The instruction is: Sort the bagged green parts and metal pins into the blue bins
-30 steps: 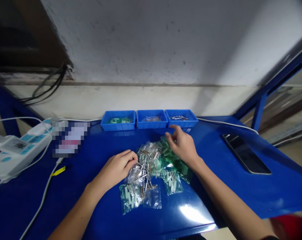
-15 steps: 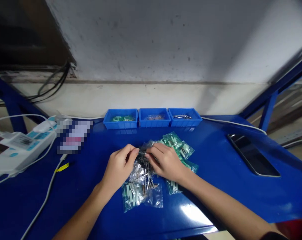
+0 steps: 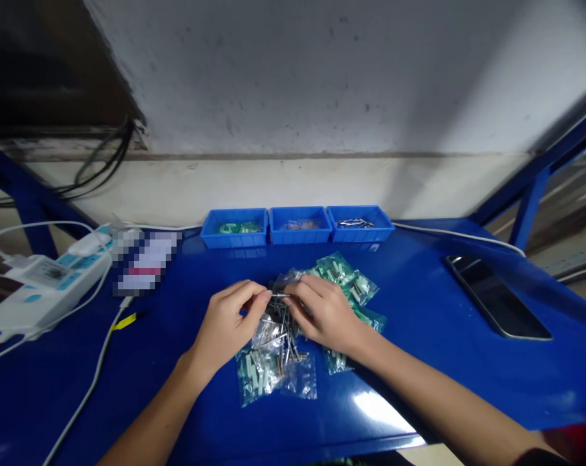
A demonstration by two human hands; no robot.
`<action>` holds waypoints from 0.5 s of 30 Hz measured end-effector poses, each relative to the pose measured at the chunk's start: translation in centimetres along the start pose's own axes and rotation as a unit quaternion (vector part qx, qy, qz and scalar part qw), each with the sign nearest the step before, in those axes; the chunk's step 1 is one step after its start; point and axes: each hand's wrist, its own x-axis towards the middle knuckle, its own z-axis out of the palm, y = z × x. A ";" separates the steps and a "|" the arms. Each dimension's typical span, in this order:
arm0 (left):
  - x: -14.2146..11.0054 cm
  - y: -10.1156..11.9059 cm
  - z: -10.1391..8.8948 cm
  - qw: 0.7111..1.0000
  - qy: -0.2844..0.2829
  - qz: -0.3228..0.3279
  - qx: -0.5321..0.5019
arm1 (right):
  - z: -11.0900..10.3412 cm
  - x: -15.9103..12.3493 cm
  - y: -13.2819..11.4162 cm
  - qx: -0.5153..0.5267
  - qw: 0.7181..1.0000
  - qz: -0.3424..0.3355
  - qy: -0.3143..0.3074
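A thin silvery metal pin [image 3: 280,295] is stretched level between my two hands. My left hand [image 3: 235,320] pinches its left end between thumb and index finger. The fingers of my right hand [image 3: 322,312] are closed on its other end. Below them lies a pile of loose metal pins [image 3: 287,343], partly covered by the right hand. Clear plastic bags [image 3: 300,377] lie among the pile. Greenish bags with pale plugs [image 3: 257,375] lie at the lower left, and more green bags [image 3: 339,268] spread beyond the right hand.
Along the wall stand three blue bins: green bags in the left bin [image 3: 235,239], a clear bag in the middle bin [image 3: 300,237], metal pins in the right bin [image 3: 361,235]. A phone [image 3: 499,298] lies right; a power strip [image 3: 50,285] and white cable [image 3: 96,372] lie left.
Both hands keep nearly the same pose around the metal pin. The whole view has shifted very slightly; nothing was let go or picked up.
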 end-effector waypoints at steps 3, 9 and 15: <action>-0.1 0.0 0.2 1.000 0.003 0.000 0.000 | -0.1 0.0 0.1 -0.015 1.000 -0.004 0.000; -0.2 -0.3 0.4 0.999 -0.018 0.026 -0.021 | -0.2 0.0 -0.2 0.004 1.000 0.013 0.014; -0.1 -0.2 0.2 0.998 -0.040 0.043 -0.001 | -0.1 -0.1 0.2 0.026 1.000 -0.001 0.009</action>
